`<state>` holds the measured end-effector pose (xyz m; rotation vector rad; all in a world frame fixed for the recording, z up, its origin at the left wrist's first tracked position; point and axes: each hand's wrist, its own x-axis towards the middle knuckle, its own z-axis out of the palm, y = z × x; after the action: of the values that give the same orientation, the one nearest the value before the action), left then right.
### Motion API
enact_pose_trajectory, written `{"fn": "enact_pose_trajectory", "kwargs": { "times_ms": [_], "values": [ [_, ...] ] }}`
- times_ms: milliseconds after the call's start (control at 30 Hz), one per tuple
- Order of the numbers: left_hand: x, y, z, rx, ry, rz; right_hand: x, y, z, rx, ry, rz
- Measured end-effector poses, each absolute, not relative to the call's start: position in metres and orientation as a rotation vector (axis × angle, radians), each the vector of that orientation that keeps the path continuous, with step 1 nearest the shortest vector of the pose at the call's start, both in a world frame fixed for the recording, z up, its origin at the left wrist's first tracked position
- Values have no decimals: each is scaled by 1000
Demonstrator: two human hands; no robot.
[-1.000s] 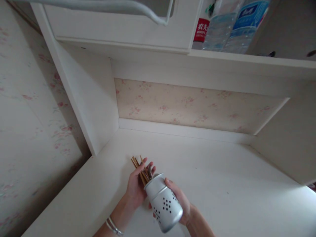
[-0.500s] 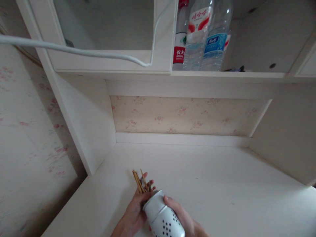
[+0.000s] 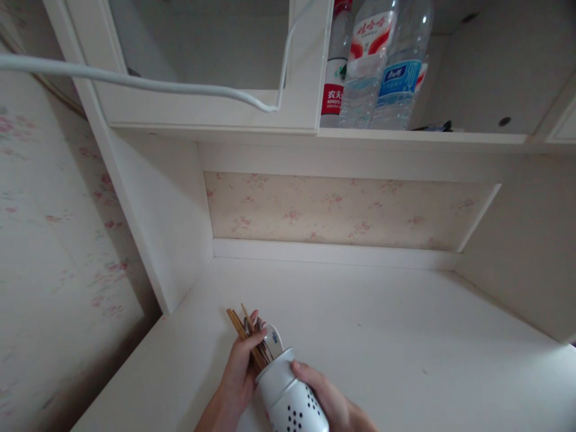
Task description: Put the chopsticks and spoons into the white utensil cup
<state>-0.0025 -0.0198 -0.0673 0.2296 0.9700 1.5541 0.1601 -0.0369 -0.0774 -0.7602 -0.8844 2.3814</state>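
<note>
A white utensil holder (image 3: 288,393) with round holes in its side is tilted, its mouth toward the upper left. My right hand (image 3: 321,390) grips it along the right side, thumb near the rim. Wooden chopsticks (image 3: 237,323) and metal utensils stick out of the mouth, and my left hand (image 3: 243,360) is closed around them, thumb across the bunch. Beside them a white spoon (image 3: 273,339) with a blue mark shows at the rim. The lower ends of the utensils are hidden inside the holder.
Under my hands lies a white desktop (image 3: 360,342) with side panels. Above, a cabinet shelf holds several plastic bottles (image 3: 366,66). A white cable (image 3: 180,89) crosses the upper left, in front of a cabinet door (image 3: 216,111).
My left hand and the chopsticks have shifted up and left, farther out of the holder. The white spoon has come into sight at the rim. The view has shifted slightly.
</note>
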Motion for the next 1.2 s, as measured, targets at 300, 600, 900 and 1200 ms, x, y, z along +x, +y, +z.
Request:
{"fn": "enact_pose_trajectory", "kwargs": {
  "times_ms": [300, 600, 900, 1200],
  "values": [
    [-4, -21, -72, 239, 902, 1548, 162, -38, -72, -799, -969, 2387],
    [-2, -18, -78, 243, 981, 1425, 169, -46, -49, -950, -1086, 2408],
    [7, -22, -67, 198, 879, 1361, 165, -44, -69, -777, -954, 2405],
    [0, -21, -62, 241, 1008, 1346, 156, -45, -81, -631, -930, 2406]
  ]
}}
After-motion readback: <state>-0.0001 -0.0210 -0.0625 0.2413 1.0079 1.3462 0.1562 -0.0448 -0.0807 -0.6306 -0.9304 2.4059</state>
